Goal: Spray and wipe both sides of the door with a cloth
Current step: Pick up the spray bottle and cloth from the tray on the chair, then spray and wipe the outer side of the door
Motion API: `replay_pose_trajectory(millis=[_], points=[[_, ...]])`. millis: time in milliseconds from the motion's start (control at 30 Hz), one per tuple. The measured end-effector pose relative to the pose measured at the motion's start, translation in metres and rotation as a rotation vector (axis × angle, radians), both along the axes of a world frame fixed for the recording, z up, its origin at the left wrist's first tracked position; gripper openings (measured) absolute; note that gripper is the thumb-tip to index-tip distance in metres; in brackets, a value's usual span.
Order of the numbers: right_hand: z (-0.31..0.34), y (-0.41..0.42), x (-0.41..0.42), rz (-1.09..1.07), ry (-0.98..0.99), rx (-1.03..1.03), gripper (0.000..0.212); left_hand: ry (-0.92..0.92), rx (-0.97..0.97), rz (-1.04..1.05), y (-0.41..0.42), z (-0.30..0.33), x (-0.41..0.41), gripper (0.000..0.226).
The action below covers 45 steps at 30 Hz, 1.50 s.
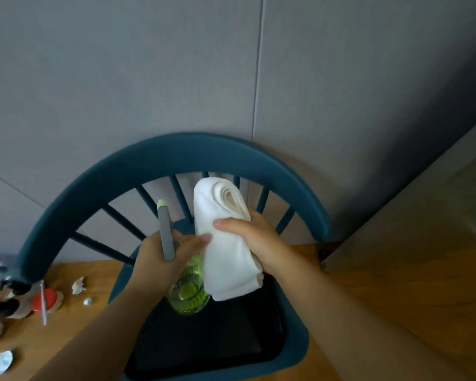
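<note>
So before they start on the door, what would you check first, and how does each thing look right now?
1. Spray bottle held: ok, left hand grips it.
2. Cloth held: ok, right hand grips it, folded.
3. Nozzle aimed at the door: not ok, it points over the chair toward the wall.
4. Liquid in bottle: cannot tell.
5. Door in view: cannot tell.

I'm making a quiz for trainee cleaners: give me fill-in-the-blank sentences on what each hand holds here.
1. The right hand grips a folded ____ cloth.
2. The left hand holds a green see-through spray ____.
3. Both hands are above a teal wooden ____.

Missing words: white; bottle; chair
</note>
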State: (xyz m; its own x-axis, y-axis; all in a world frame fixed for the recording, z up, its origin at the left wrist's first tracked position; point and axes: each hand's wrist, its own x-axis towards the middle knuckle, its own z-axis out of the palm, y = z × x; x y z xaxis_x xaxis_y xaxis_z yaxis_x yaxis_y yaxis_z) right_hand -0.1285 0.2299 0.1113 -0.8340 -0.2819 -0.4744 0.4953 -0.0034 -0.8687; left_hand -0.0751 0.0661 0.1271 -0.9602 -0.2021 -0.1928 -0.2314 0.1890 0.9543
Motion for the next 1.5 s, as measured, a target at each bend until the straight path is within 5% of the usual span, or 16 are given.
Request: replay_pose_trajectory(millis=[133,233,333,533,700,933,1100,1233,1500], points=[[0.088,0.007,0.006,0.087,0.028,-0.094,0.05,0.032,0.063,-0.043,0.0,0.082,0.004,0.067],[0.153,0.023,0.021,0.12,-0.032,-0.168,0.043,0.027,0.14,-0.095,0.008,0.143,0.017,0.053],[0.208,0.042,0.039,0.127,-0.067,-0.221,0.034,0.059,0.206,-0.159,0.023,0.193,0.029,0.062],[0.304,0.101,0.063,0.082,-0.021,-0.081,0.019,0.107,0.226,-0.276,0.076,0.274,0.037,0.068],[0.364,0.165,0.073,-0.121,0.199,0.07,0.04,0.198,0.07,-0.387,0.15,0.332,0.029,0.047],[0.406,0.304,0.114,-0.501,0.317,-0.004,0.025,0.252,-0.16,-0.701,0.287,0.403,0.03,0.023],[0.423,0.426,0.142,-0.559,0.277,0.026,0.036,0.505,-0.219,-0.467,0.415,0.425,0.048,0.035],[0.446,0.518,0.15,-0.552,0.305,0.062,0.048,0.444,0.023,-0.277,0.514,0.445,0.054,0.045],[0.508,0.649,0.139,-0.564,0.418,0.035,0.036,0.357,0.197,-0.34,0.648,0.506,0.031,0.031]])
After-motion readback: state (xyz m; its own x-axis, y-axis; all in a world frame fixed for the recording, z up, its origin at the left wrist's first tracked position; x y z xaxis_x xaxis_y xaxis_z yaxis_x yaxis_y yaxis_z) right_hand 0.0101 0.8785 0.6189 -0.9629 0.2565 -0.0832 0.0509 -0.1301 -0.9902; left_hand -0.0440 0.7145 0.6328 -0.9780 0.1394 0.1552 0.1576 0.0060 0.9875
